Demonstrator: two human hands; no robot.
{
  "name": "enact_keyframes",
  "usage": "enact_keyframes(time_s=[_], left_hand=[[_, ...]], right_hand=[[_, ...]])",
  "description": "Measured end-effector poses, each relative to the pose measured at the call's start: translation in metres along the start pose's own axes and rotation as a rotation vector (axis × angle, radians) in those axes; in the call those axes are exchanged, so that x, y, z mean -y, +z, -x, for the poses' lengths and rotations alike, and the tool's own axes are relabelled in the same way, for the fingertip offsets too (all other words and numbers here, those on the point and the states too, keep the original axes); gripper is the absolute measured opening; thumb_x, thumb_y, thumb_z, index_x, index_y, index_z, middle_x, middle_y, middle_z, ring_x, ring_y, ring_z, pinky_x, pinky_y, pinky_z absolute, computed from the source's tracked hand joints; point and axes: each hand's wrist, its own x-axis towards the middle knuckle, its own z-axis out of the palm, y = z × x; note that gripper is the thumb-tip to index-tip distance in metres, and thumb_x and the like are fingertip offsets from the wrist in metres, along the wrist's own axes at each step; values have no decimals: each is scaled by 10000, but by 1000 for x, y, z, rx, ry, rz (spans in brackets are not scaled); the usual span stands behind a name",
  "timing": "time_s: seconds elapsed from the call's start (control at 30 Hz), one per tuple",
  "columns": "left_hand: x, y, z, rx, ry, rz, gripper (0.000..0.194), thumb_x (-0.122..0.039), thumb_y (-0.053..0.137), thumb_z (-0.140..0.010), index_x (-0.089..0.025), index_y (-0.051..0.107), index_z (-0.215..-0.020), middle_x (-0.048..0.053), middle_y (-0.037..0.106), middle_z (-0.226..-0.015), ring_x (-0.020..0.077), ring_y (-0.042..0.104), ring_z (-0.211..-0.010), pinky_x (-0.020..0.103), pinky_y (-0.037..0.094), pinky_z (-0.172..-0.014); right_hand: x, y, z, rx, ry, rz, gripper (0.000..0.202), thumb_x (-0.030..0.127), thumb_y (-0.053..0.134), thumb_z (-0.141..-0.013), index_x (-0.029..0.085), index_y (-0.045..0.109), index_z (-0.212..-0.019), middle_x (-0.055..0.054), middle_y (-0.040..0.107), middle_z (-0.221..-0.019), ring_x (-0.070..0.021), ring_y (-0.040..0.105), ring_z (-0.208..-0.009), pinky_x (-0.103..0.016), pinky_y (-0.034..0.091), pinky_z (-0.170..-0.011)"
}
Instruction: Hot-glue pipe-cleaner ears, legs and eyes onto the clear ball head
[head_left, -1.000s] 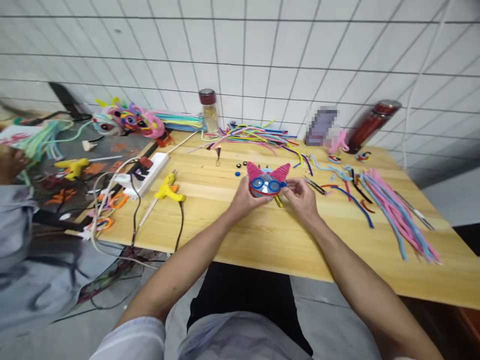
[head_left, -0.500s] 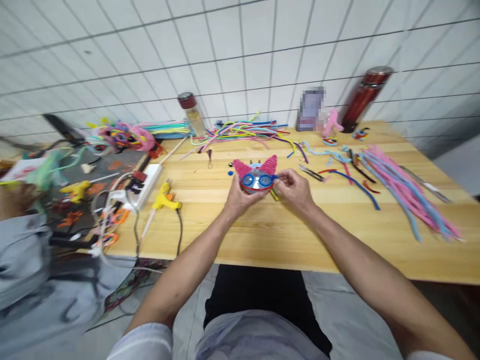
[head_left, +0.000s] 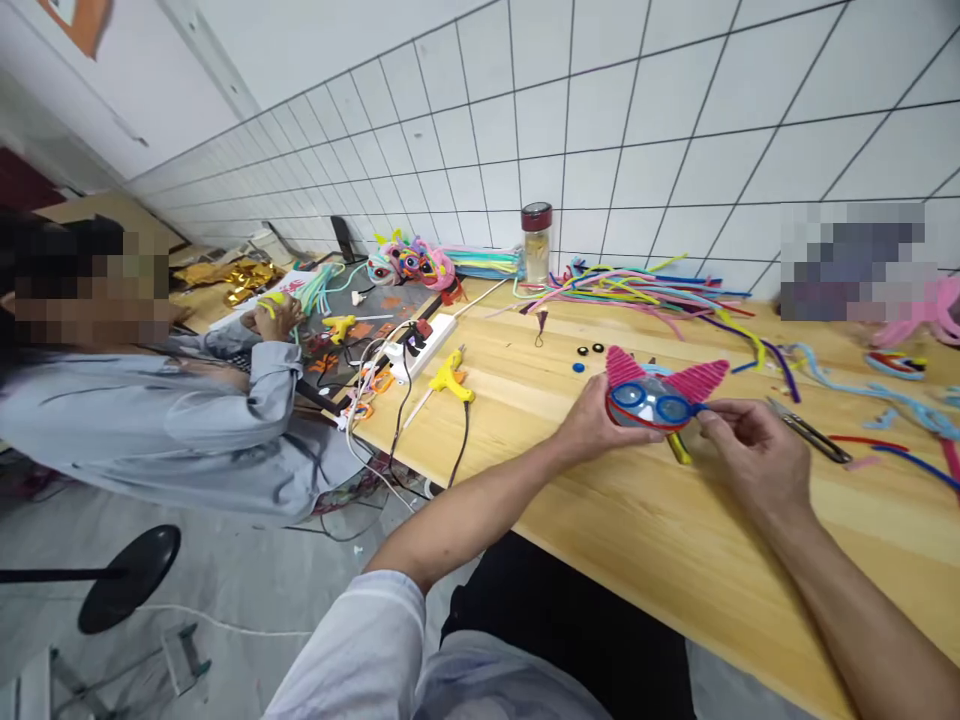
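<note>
My left hand (head_left: 589,428) grips the lower left side of a small animal head (head_left: 643,412) with two pink ridged ears, blue ring eyes and a red band beneath. At its right side, my right hand (head_left: 761,460) is closed in a pinch on a blue pipe cleaner (head_left: 698,408) by the right eye ring. A short yellow-green piece (head_left: 679,448) shows just below the head. Left of the ears lie a blue round piece (head_left: 578,367) and two small black rounds (head_left: 590,350). Snips (head_left: 814,432) rest to the right of my right hand.
A yellow glue gun (head_left: 450,378) with a trailing cord lies left, beside a white power strip (head_left: 424,350). Behind are pipe cleaners (head_left: 637,290) and a lidded glass bottle (head_left: 537,245). A co-worker in a grey sleeve (head_left: 274,375) sits at the left, hands near a second glue gun (head_left: 339,328).
The view has swung left, bringing more of the co-worker and floor into sight. Both my hands keep hold at the animal head, which now appears larger and further right.
</note>
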Motion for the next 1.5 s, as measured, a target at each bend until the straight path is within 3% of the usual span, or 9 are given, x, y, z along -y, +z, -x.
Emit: enact_keyframes(time_s=[0.33, 0.7, 1.0, 1.3, 1.5], left_hand=[[-8, -4, 0, 21, 11, -124, 812, -518, 1022, -619, -196, 566, -1209, 113, 658, -1228, 310, 648, -1166, 475, 548, -1025], [-7, -8, -1, 50, 71, -71, 828, -577, 1005, -630, -211, 622, -1266, 122, 684, -1255, 327, 660, -1198, 470, 561, -1040], [-12, -8, -1, 42, 45, -62, 870, -455, 1054, -576, -206, 633, -1296, 122, 691, -1268, 342, 661, -1217, 486, 548, -1053], [-9, -9, 0, 53, 43, -84, 864, -546, 1018, -619, -191, 607, -1290, 139, 670, -1280, 345, 654, -1222, 485, 558, -1041], [-11, -9, 0, 44, 41, -90, 859, -500, 1035, -612, -206, 615, -1300, 127, 681, -1279, 346, 652, -1242, 492, 545, -1072]], right_hand=[[-13, 1, -5, 13, 57, 3, 401, 566, 757, -680, 222, 764, -887, -42, 748, -733, -227, 681, -660, -360, 518, -648], [-12, -2, -12, 39, 188, 31, 327, 516, 778, -622, 268, 761, -834, -73, 756, -742, -301, 701, -691, -461, 545, -692], [-2, 0, -10, 39, 248, 12, 326, 502, 778, -584, 267, 746, -807, -65, 736, -729, -287, 672, -680, -460, 529, -701], [-5, 0, -14, 39, 240, 10, 289, 491, 786, -586, 277, 747, -778, -59, 723, -693, -287, 666, -654, -474, 531, -698], [-3, -1, -12, 48, 192, -19, 318, 486, 787, -604, 271, 740, -834, -47, 702, -688, -274, 646, -654, -452, 498, -677]])
